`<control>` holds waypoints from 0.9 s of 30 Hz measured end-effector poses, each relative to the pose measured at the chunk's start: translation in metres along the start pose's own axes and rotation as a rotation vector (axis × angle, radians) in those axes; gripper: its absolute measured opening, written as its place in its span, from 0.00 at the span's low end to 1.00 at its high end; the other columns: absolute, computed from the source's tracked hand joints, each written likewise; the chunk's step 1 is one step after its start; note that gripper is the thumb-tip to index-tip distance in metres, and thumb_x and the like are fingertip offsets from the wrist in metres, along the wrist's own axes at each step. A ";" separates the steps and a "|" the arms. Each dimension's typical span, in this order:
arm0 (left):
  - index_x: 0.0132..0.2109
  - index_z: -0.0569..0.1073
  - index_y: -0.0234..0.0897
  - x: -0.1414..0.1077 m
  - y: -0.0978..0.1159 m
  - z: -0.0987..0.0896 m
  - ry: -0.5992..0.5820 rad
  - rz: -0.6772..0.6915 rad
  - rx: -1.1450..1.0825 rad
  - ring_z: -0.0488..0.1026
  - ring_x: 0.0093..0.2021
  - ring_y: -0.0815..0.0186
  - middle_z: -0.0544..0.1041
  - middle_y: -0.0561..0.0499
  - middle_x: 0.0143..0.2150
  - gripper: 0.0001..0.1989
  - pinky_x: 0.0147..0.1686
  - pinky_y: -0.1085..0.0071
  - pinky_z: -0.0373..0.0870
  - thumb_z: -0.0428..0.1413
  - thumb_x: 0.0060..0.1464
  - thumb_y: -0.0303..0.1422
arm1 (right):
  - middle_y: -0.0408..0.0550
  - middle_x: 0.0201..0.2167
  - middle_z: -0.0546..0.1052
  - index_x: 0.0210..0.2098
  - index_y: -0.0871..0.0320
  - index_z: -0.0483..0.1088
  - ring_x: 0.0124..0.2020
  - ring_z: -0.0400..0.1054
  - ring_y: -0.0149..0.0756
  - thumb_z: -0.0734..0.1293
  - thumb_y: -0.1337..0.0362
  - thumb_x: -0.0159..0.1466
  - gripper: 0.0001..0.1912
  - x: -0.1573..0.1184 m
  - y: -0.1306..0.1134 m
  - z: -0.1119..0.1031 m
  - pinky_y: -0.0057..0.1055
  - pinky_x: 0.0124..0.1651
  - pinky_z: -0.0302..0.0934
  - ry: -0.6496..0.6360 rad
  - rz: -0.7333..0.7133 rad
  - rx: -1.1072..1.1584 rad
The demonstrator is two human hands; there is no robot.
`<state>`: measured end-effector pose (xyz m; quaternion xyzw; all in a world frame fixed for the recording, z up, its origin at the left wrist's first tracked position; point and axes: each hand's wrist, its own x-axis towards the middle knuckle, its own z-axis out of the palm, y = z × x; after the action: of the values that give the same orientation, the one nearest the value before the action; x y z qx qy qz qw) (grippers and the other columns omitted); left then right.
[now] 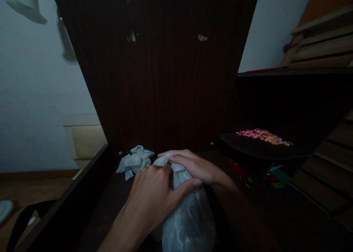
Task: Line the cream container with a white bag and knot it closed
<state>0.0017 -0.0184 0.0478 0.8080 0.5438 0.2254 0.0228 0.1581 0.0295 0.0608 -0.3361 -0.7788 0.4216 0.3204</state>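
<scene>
Between left hand (152,194) and right hand (196,166), the bag's neck (178,167) bunches.

Plastic bag (190,222): translucent whitish grey. Crumpled plastic (136,160): whitish. Upright panel (165,79): dark brown wood grain, pale flecks. Shelf (245,149): blackish. Bead-like pieces (261,135): mixed pink, yellow, red.

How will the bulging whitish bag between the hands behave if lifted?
The bag is likely floppy: its thin film creases and bunches at the top. It may sag bottom-heavy, since the lower part bulges. Weight is unclear; contents are obscured.
</scene>
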 end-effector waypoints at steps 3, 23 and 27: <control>0.50 0.79 0.32 0.001 0.000 0.004 -0.018 0.014 -0.019 0.81 0.41 0.44 0.83 0.36 0.43 0.37 0.36 0.57 0.73 0.52 0.56 0.63 | 0.47 0.53 0.79 0.46 0.55 0.79 0.58 0.70 0.41 0.59 0.61 0.70 0.17 0.001 0.001 0.003 0.38 0.65 0.59 -0.004 -0.013 0.021; 0.29 0.65 0.40 0.000 -0.005 0.001 -0.038 0.037 -0.468 0.73 0.36 0.60 0.75 0.54 0.31 0.07 0.38 0.65 0.66 0.51 0.45 0.22 | 0.42 0.27 0.79 0.49 0.61 0.74 0.26 0.70 0.30 0.70 0.65 0.60 0.18 -0.001 0.011 -0.016 0.25 0.30 0.59 0.015 0.071 0.258; 0.33 0.62 0.41 0.002 -0.009 0.002 -0.023 0.066 -0.598 0.70 0.34 0.63 0.72 0.55 0.32 0.08 0.35 0.68 0.64 0.48 0.48 0.22 | 0.40 0.23 0.76 0.51 0.61 0.72 0.21 0.64 0.26 0.70 0.67 0.57 0.21 -0.003 0.012 -0.019 0.24 0.26 0.54 0.024 0.092 0.245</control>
<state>-0.0047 -0.0128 0.0443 0.7851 0.4265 0.3671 0.2588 0.1777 0.0404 0.0577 -0.3347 -0.7013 0.5239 0.3488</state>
